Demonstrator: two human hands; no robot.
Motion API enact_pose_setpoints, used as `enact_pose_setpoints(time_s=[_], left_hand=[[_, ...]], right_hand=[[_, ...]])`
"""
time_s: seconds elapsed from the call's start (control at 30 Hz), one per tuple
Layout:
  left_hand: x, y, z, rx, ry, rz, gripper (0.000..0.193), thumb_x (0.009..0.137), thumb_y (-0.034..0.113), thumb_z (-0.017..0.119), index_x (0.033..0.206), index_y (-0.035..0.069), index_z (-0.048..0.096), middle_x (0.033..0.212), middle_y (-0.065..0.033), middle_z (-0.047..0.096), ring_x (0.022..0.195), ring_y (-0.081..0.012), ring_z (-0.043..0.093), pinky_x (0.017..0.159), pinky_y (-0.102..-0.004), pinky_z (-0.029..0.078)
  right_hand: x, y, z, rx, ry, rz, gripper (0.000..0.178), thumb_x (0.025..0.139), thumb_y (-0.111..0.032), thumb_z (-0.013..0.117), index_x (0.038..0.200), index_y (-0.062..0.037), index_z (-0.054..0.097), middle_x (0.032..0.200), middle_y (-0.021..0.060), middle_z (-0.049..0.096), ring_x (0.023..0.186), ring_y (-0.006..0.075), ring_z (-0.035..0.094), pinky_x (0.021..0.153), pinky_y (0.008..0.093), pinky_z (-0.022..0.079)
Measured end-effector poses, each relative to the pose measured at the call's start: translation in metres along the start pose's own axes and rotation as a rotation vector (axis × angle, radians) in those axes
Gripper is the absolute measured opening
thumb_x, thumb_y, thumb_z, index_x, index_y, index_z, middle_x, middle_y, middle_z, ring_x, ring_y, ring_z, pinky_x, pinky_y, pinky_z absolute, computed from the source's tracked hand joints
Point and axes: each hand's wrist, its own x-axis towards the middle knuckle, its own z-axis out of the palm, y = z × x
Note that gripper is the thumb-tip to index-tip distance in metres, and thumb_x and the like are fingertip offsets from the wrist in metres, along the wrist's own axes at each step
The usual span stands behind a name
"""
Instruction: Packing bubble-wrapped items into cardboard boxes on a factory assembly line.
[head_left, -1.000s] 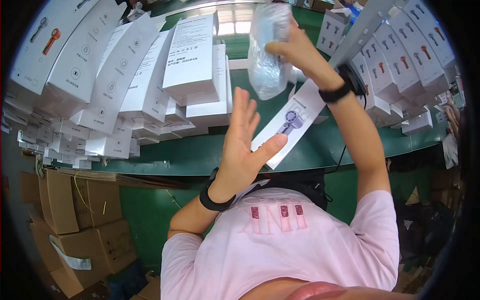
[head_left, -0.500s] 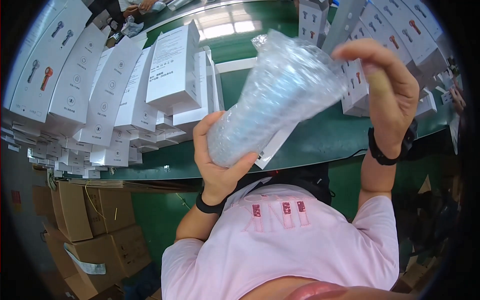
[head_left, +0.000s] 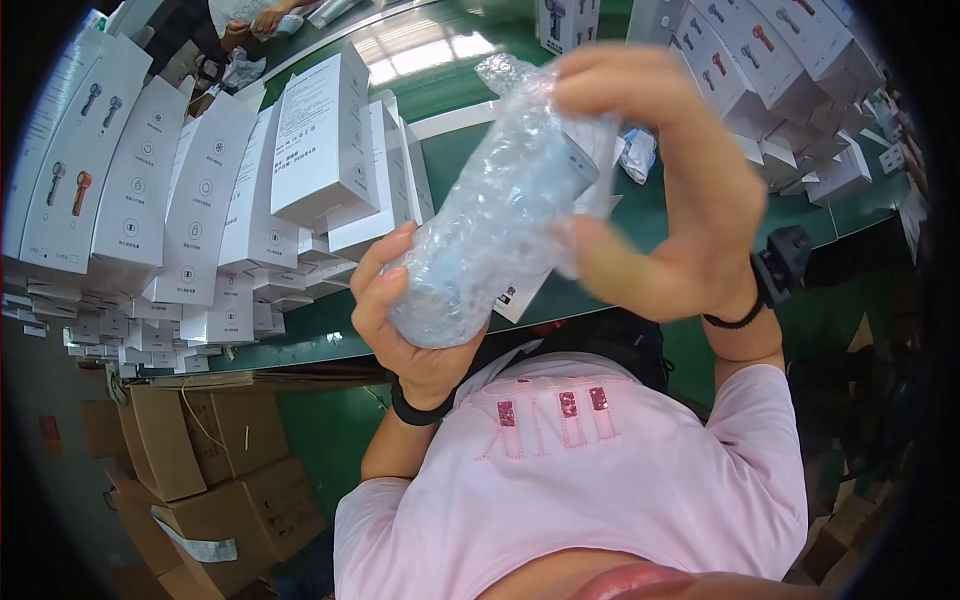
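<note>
A light-blue cylindrical item (head_left: pixel 565 175) lies inside a roll of clear bubble wrap (head_left: pixel 480 205), tilted up to the right in front of my chest. The wrap blurs its shape, so I cannot tell its kind. My left hand (head_left: pixel 415 330) is closed around the roll's lower end, thumb underneath and fingers along the left side. My right hand (head_left: pixel 690 190) curves over the upper end, fingertips on the loose wrap at the top and thumb at its lower side; motion smears its fingers. Beneath the roll, part of a white printed box or sheet (head_left: pixel 520 298) shows on the green table.
White printed boxes (head_left: pixel 130 190) are stacked along the table's left, one box (head_left: pixel 320 140) lying on top. More boxes (head_left: pixel 770 60) stand at right. A small crumpled plastic packet (head_left: pixel 638 155) rests on the table (head_left: pixel 450 165). Brown cartons (head_left: pixel 230 510) sit below left. Across the table are another person's hands (head_left: pixel 270 20).
My right hand has moved left from beside the wrap onto its upper end. The loose upper wrap is drawn in narrower, and the blue item's end shows more plainly.
</note>
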Motion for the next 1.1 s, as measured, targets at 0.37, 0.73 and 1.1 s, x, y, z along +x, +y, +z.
enact_pose_setpoints(time_s=[0.37,0.73,1.1], left_hand=[[0.075,0.008,0.038,-0.169,-0.593,-0.280,0.099,0.069,0.037,0.085,0.142,-0.005,0.033,0.134,-0.0245,0.048,0.126,-0.0320,0.049,0.103,-0.0404,0.039],[0.061,-0.021,0.116,0.603,-0.864,-0.287,0.090,0.063,0.071,0.072,0.096,-0.012,0.059,0.080,-0.0230,0.066,0.077,-0.0380,0.068,0.070,-0.0403,0.056],[0.062,0.012,0.038,-0.390,-0.483,-0.666,0.051,0.090,0.030,0.041,0.122,-0.006,0.057,0.115,-0.0179,0.065,0.104,-0.0278,0.061,0.092,-0.0340,0.044]], right_hand=[[-0.006,0.027,-0.055,1.063,0.617,0.670,0.022,0.089,-0.009,0.059,0.108,0.0022,0.063,0.096,0.0111,0.069,0.088,0.0181,0.067,0.079,0.0309,0.054],[-0.043,0.037,-0.040,0.329,1.217,0.361,0.018,0.087,-0.005,0.067,0.100,0.0064,0.069,0.102,0.0105,0.068,0.089,0.0196,0.065,0.079,0.0336,0.054],[-0.076,0.030,-0.110,0.898,0.979,0.335,0.026,0.090,-0.014,0.058,0.106,0.0054,0.063,0.109,0.0207,0.064,0.100,0.0333,0.063,0.091,0.0477,0.050]])
